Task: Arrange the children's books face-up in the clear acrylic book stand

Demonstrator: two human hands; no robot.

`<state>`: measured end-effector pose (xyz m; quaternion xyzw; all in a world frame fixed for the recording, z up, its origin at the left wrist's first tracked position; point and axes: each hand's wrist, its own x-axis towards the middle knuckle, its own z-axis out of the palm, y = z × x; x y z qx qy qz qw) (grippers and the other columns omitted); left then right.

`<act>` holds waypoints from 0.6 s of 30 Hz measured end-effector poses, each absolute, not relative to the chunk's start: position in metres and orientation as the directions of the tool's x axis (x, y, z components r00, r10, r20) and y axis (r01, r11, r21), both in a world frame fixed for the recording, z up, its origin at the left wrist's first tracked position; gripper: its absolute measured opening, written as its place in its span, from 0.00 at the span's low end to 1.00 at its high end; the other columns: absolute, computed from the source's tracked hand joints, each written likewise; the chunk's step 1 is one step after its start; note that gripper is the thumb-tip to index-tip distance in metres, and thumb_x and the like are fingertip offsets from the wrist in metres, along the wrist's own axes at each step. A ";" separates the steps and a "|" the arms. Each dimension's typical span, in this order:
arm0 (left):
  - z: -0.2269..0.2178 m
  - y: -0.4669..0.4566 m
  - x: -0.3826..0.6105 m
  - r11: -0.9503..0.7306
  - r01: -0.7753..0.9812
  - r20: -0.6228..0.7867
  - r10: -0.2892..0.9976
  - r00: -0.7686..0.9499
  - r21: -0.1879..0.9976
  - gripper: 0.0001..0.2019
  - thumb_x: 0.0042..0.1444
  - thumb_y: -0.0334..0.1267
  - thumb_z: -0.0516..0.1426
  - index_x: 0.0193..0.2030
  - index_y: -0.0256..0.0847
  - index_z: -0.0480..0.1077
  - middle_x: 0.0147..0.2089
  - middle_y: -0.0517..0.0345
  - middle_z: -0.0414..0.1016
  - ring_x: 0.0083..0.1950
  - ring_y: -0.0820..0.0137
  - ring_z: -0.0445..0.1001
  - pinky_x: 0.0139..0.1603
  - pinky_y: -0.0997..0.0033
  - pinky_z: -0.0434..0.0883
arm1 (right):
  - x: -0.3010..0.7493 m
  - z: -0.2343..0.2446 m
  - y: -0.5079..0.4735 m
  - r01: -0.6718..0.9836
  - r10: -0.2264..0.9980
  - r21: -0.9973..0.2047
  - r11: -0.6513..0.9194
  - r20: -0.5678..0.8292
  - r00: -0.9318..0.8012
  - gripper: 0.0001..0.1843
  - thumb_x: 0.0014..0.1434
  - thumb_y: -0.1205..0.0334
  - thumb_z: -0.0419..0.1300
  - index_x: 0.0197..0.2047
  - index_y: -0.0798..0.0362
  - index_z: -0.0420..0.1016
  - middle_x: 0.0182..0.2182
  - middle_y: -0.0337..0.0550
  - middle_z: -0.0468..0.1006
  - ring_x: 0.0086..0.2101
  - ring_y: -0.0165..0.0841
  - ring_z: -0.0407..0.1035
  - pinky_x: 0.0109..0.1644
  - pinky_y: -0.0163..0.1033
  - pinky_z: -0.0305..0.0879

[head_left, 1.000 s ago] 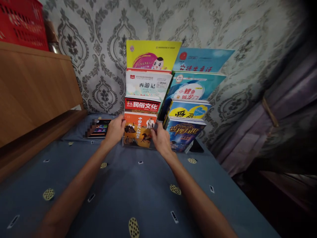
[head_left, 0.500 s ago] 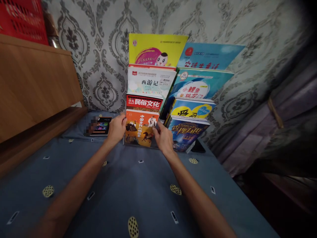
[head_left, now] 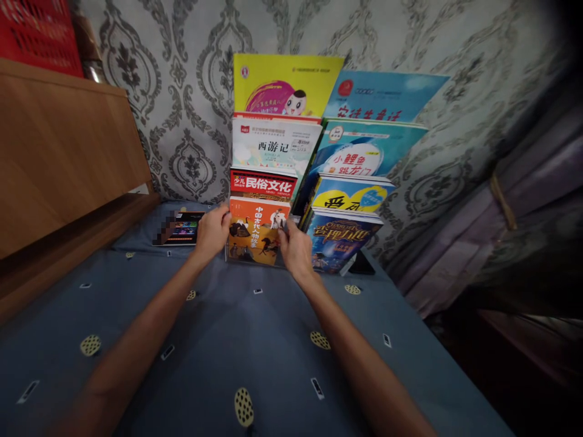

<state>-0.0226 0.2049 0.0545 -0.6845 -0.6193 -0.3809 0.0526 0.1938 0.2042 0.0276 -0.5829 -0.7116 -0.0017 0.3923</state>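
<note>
An orange book [head_left: 248, 233] with Chinese lettering stands upright at the front of the left column of books. My left hand [head_left: 213, 232] is closed on its left edge, fingertips partly hidden. On its right edge, my right hand [head_left: 297, 247] grips with the thumb on the cover. Just behind it rise a red book [head_left: 264, 182], a pale book [head_left: 273, 145] and a tall yellow-green book [head_left: 286, 73]. Beside my right hand, a dark blue book [head_left: 344, 240] fronts the right column, ahead of a yellow-and-blue book [head_left: 353, 194] and two teal and blue ones.
A dark-covered book or booklet [head_left: 186, 230] lies flat left of my left hand. A black flat object [head_left: 363, 264] rests behind the right column. A wooden cabinet [head_left: 68, 164] with a red basket [head_left: 40, 36] stands left; a curtain [head_left: 460, 243] hangs right. Patterned blue cloth [head_left: 218, 340] covers the surface.
The whole view has shifted slightly, so the books and hands appear a little higher and further left. Both hands keep their hold on the orange book's edges.
</note>
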 end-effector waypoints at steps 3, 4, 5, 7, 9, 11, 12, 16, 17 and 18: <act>0.056 0.210 -0.033 -0.324 0.814 0.557 0.830 0.000 0.482 0.12 0.63 0.36 0.51 0.43 0.38 0.75 0.36 0.52 0.80 0.39 0.64 0.77 0.39 0.68 0.71 | 0.198 0.030 0.204 0.813 0.834 -0.466 0.348 0.550 -0.041 0.23 0.64 0.65 0.53 0.61 0.54 0.71 0.32 0.49 0.81 0.31 0.41 0.74 0.36 0.41 0.64; 0.056 0.211 -0.037 -0.359 0.769 0.534 0.845 0.027 0.529 0.12 0.62 0.37 0.51 0.43 0.38 0.75 0.36 0.52 0.80 0.38 0.64 0.78 0.36 0.70 0.71 | 0.199 0.032 0.204 0.809 0.838 -0.470 0.353 0.543 -0.050 0.24 0.63 0.65 0.53 0.61 0.54 0.71 0.31 0.49 0.81 0.31 0.41 0.74 0.36 0.41 0.64; 0.057 0.212 -0.041 -0.384 0.718 0.505 0.861 0.053 0.580 0.13 0.61 0.37 0.51 0.45 0.37 0.75 0.37 0.53 0.80 0.38 0.64 0.78 0.32 0.72 0.71 | 0.201 0.033 0.204 0.806 0.843 -0.473 0.356 0.536 -0.058 0.24 0.63 0.65 0.53 0.62 0.55 0.70 0.31 0.49 0.81 0.31 0.41 0.74 0.36 0.42 0.65; 0.057 0.215 -0.047 -0.401 0.624 0.447 0.890 0.091 0.671 0.15 0.60 0.39 0.51 0.47 0.36 0.74 0.40 0.51 0.80 0.37 0.64 0.79 0.25 0.75 0.70 | 0.203 0.034 0.204 0.804 0.851 -0.476 0.355 0.520 -0.068 0.26 0.63 0.64 0.53 0.64 0.57 0.68 0.31 0.49 0.81 0.31 0.42 0.74 0.37 0.43 0.65; 0.058 0.217 -0.051 -0.400 0.567 0.412 0.904 0.114 0.720 0.17 0.59 0.39 0.51 0.50 0.35 0.73 0.43 0.49 0.80 0.37 0.64 0.80 0.22 0.76 0.69 | 0.204 0.035 0.203 0.804 0.856 -0.478 0.353 0.512 -0.072 0.27 0.63 0.63 0.53 0.65 0.57 0.66 0.31 0.50 0.81 0.31 0.43 0.74 0.38 0.44 0.65; 0.058 0.220 -0.057 -0.395 0.540 0.394 0.911 0.124 0.744 0.18 0.59 0.38 0.52 0.52 0.35 0.73 0.44 0.48 0.80 0.36 0.65 0.80 0.23 0.77 0.70 | 0.204 0.035 0.203 0.806 0.854 -0.476 0.352 0.515 -0.069 0.27 0.63 0.63 0.52 0.65 0.57 0.65 0.32 0.51 0.81 0.32 0.43 0.75 0.39 0.45 0.65; 0.059 0.222 -0.061 -0.388 0.536 0.384 0.915 0.124 0.750 0.18 0.59 0.38 0.52 0.53 0.35 0.73 0.45 0.48 0.80 0.36 0.65 0.80 0.23 0.77 0.71 | 0.204 0.034 0.203 0.807 0.852 -0.475 0.350 0.519 -0.064 0.27 0.63 0.63 0.52 0.65 0.57 0.65 0.32 0.51 0.81 0.32 0.43 0.75 0.39 0.45 0.65; 0.056 0.231 -0.095 -0.240 0.679 0.335 0.942 -0.009 0.694 0.20 0.62 0.36 0.48 0.58 0.36 0.70 0.48 0.48 0.80 0.41 0.65 0.80 0.33 0.72 0.76 | 0.205 0.033 0.202 0.809 0.851 -0.475 0.347 0.522 -0.058 0.27 0.62 0.63 0.53 0.64 0.57 0.66 0.31 0.50 0.81 0.33 0.43 0.75 0.39 0.45 0.65; 0.054 0.233 -0.106 -0.144 0.764 0.312 0.947 -0.079 0.629 0.20 0.64 0.36 0.47 0.59 0.37 0.69 0.51 0.47 0.79 0.45 0.63 0.80 0.38 0.69 0.77 | 0.206 0.033 0.201 0.806 0.852 -0.479 0.347 0.520 -0.059 0.27 0.62 0.63 0.53 0.64 0.57 0.66 0.31 0.50 0.80 0.33 0.43 0.75 0.39 0.45 0.65; 0.049 0.233 -0.118 -0.026 0.842 0.284 0.947 -0.152 0.538 0.21 0.65 0.37 0.46 0.60 0.39 0.69 0.53 0.46 0.79 0.49 0.61 0.79 0.44 0.65 0.77 | 0.206 0.033 0.200 0.804 0.855 -0.484 0.347 0.516 -0.058 0.27 0.62 0.63 0.53 0.64 0.57 0.66 0.31 0.50 0.80 0.33 0.43 0.75 0.39 0.45 0.65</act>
